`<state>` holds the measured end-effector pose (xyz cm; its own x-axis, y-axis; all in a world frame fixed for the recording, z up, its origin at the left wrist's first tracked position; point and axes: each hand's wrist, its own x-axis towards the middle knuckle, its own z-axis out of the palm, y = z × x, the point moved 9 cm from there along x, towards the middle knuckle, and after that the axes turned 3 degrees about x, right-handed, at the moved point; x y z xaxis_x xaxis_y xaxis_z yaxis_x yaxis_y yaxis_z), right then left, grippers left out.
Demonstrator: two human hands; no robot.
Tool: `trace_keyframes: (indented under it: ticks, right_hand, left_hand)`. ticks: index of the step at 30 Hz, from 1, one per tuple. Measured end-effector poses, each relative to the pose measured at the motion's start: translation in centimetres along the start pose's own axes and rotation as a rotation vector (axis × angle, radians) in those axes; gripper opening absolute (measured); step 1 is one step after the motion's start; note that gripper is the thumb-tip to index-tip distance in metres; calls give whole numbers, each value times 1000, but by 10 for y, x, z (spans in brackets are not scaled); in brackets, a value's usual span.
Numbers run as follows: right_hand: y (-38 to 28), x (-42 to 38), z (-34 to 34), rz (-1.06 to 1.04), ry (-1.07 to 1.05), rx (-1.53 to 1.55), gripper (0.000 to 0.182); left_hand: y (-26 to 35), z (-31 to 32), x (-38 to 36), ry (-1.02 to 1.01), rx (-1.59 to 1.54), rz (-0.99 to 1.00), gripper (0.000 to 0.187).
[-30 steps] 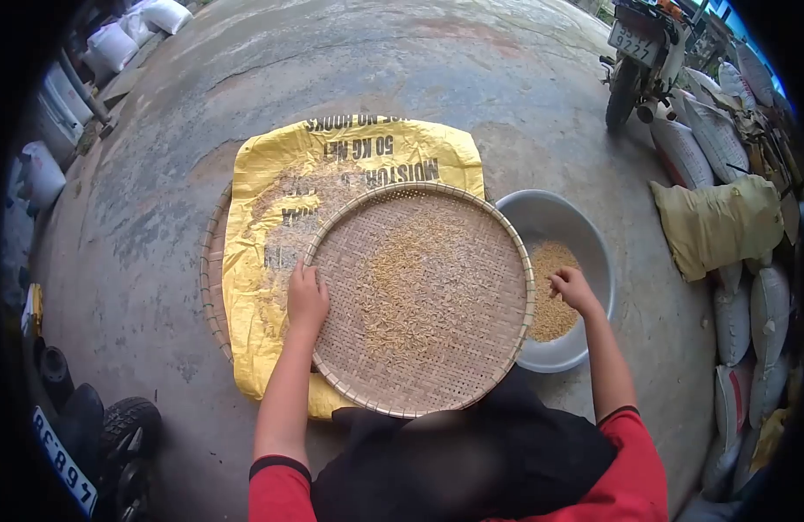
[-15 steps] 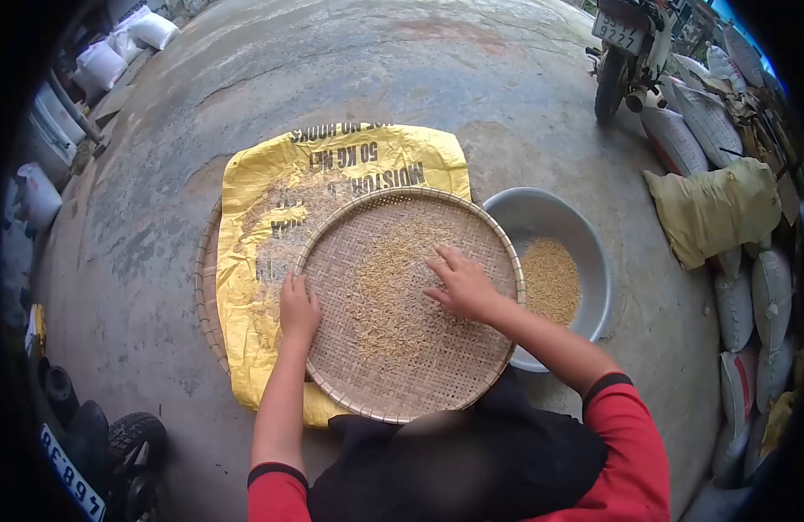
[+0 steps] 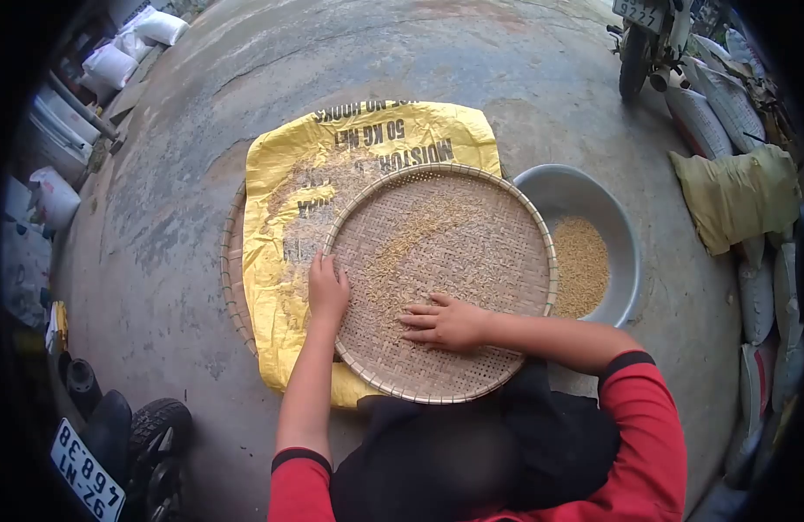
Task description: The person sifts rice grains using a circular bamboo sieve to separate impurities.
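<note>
A round woven tray point(image 3: 472, 370) with a thin spread of grain point(image 3: 411, 239) rests partly over a yellow sack point(image 3: 271, 226) and at my lap. My left hand point(image 3: 329, 291) grips the tray's left rim, fingers bent over the edge. Low in the tray, my right hand point(image 3: 445, 323) lies palm down on the grains, its fingers apart and pointing left. To the right of the tray stands a metal basin point(image 3: 628, 252) holding more grain point(image 3: 580, 265).
Another woven tray's rim point(image 3: 232, 278) shows under the sack. One motorbike point(image 3: 637, 61) stands at the top right, another point(image 3: 150, 444) at the bottom left. Filled sacks point(image 3: 724, 104) line the right side; white bags point(image 3: 110, 65) lie at the upper left.
My right hand has moved down and toward me across the tray, and the grain under its path is thinner. The camera view has shifted, so the surroundings sit further right and slightly higher.
</note>
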<state>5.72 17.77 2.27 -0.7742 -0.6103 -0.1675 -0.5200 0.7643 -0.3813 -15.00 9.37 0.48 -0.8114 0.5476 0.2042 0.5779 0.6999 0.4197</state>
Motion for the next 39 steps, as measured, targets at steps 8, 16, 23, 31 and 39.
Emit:
trace_keyframes:
  ticks: [8, 16, 23, 31, 39]
  right_hand:
    - [123, -102, -58, 792, 222, -84, 41]
    - [114, -156, -83, 841, 800, 82, 26]
    - [106, -170, -96, 769, 905, 54, 24]
    - [135, -200, -61, 1090, 850, 146, 43]
    - [142, -201, -57, 1074, 873, 250, 50]
  left_hand:
    - [8, 6, 2, -119, 190, -22, 48]
    - [111, 62, -12, -356, 148, -15, 64]
    - [215, 51, -101, -593, -104, 764, 58]
    - [105, -33, -39, -180, -331, 353, 13]
    - [36, -40, -12, -167, -149, 66, 12]
